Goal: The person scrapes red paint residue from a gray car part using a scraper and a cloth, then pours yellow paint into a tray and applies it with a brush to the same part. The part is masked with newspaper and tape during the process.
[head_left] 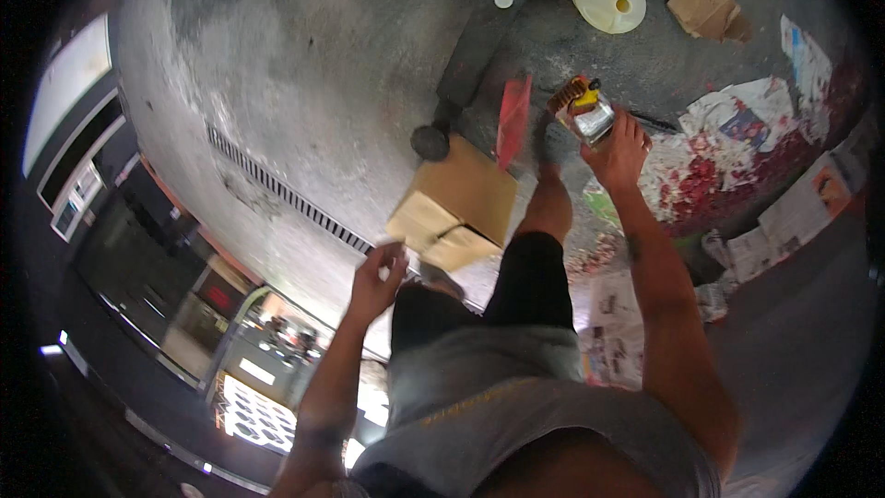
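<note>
Grey shirt (535, 406) nearest, right hand (619, 157) holds a silver object (591, 120), well right of the curled left hand (375, 282), contents unclear.

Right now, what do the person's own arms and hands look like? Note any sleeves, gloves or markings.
The left hand and right hand are ungloved, and no sleeve covers either forearm. The right forearm bears a small dark mark towards the wrist; its design is unclear. The shirt is grey.
</note>
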A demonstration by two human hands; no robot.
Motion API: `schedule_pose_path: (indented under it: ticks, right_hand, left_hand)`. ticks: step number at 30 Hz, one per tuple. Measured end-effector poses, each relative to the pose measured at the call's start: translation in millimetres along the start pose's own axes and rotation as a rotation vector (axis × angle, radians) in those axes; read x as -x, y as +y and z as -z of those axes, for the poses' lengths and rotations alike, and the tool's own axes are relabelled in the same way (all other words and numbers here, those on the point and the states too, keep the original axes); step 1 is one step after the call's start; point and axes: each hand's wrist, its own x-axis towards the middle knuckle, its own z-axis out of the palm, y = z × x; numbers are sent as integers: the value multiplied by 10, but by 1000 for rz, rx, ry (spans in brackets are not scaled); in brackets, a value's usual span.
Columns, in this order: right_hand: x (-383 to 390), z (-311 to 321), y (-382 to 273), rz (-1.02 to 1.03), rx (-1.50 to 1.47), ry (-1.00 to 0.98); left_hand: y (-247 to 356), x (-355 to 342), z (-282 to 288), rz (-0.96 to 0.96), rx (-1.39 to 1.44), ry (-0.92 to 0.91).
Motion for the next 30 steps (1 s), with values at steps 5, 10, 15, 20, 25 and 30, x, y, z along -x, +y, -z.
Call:
schedule_pose_path:
  ticks: [5,10,15,20,25,30]
  right_hand:
    - [853,1711,-686,228,-24,-73]
    - [1046,2920,-1737,437,56,-60]
    - [806,3552,-3162,508,171,-28]
    - [339,3764,-5015,443,275,45]
    - [-58,4046,-6577,537,235,152]
    - [-693,4827,-6716,589,-969,256]
  left_hand:
    - [1172,-163,126,-287,284,-144]
    - [1905,-299,521,-408,440,-419]
    - [2351,-529,1560,-542,515,-529]
    - [2655,-1128,3526,-558,376,-622]
    - [2717,-1471,5248,-581,326,-520]
    - [2674,-1833,6420,-559,727,-496]
